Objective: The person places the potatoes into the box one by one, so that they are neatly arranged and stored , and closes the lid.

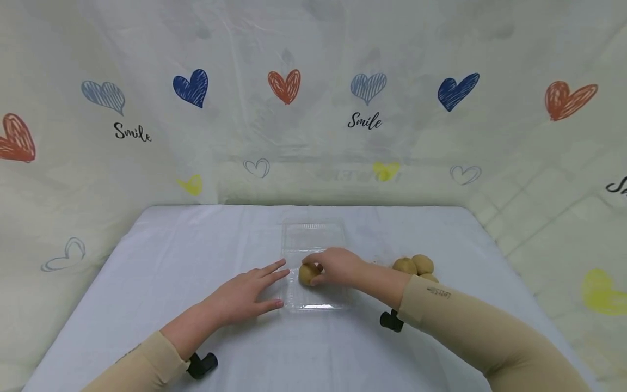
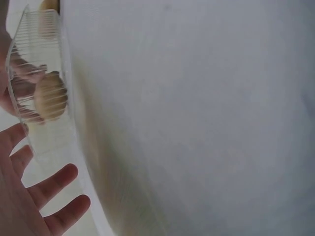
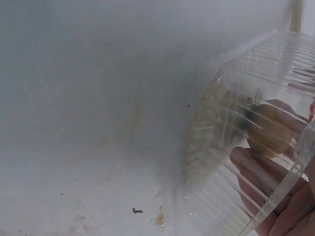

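A clear plastic clamshell box [image 1: 318,308] lies on the table, its lid [image 1: 313,237] folded back toward the wall. Inside the front half, my right hand [image 1: 340,267] holds a brown kiwi [image 1: 307,275] between thumb and fingers. Through the ribbed clear wall, the left wrist view shows the same kiwi [image 2: 51,97] low in the box. My left hand [image 1: 245,294] is just left of the box, fingers spread and holding nothing; whether a fingertip touches the rim I cannot tell.
Several more kiwis [image 1: 404,265] sit in a group right of the box, partly behind my right forearm. A white cloth [image 1: 196,245] covers the table. Behind it hangs a pale sheet [image 1: 313,130] printed with hearts. Small dark specks [image 3: 137,211] mark the cloth.
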The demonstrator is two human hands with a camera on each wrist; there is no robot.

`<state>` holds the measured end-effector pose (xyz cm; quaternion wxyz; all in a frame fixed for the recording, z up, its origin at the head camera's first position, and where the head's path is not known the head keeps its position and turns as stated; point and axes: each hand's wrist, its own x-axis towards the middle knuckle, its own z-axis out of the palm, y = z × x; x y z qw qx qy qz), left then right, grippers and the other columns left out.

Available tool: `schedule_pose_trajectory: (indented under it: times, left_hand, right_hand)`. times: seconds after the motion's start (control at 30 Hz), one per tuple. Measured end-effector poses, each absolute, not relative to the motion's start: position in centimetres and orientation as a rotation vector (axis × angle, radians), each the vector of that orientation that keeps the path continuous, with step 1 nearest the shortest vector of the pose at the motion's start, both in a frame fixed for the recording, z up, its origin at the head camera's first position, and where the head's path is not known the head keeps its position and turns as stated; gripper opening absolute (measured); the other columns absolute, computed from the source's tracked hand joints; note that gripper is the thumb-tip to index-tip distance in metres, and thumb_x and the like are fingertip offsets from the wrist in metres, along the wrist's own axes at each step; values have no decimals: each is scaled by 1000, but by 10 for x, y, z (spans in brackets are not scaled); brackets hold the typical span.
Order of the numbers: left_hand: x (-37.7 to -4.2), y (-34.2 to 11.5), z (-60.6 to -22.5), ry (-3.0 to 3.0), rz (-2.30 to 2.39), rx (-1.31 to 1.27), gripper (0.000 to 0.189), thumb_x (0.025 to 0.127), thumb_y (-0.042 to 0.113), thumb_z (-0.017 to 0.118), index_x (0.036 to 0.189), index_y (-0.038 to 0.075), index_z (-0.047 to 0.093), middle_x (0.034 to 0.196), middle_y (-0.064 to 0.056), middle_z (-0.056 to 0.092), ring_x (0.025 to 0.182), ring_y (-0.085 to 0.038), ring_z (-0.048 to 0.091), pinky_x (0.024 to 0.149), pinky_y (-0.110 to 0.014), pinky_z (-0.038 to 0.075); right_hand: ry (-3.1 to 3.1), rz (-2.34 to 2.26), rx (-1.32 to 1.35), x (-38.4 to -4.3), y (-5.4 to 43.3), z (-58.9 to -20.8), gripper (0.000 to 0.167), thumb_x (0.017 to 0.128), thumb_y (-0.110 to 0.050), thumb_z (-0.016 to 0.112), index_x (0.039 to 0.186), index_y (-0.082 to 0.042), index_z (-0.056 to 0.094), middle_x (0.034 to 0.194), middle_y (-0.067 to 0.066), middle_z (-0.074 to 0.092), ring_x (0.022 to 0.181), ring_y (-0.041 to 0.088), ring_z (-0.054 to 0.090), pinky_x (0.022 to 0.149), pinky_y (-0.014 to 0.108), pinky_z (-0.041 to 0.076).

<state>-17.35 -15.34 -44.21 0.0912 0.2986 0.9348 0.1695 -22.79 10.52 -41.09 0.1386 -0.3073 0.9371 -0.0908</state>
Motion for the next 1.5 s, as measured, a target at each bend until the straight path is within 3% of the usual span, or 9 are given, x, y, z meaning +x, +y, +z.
schedule_pose_trajectory:
  times: [0.8, 1.17, 1.5]
  left_hand:
    - [-174, -154, -445, 2796, 541, 898, 71, 93, 62, 55, 155, 35, 33, 163, 17, 18, 139, -19, 42, 105, -48, 43]
    - [-174, -153, -444, 2795, 529, 896, 70, 93, 61, 56, 155, 36, 33, 163, 16, 19, 138, -21, 44, 104, -50, 43]
    - [-173, -152, -442, 2795, 492, 869, 69, 94, 60, 57, 155, 35, 35, 163, 18, 17, 138, -22, 43, 104, -52, 43]
  right_hand:
    - [2714, -205, -876, -231, 80, -414, 48, 86, -36, 79, 129, -25, 61, 99, -7, 71, 88, 10, 64, 77, 29, 52]
    - [2714, -266, -864, -228, 88, -407, 52, 88, -36, 77, 134, -25, 58, 108, -2, 73, 98, 15, 67, 84, 35, 54]
    - [2722, -465, -910, -231, 106, -398, 45, 88, -32, 77, 129, -19, 63, 104, 0, 73, 87, 13, 69, 80, 33, 53]
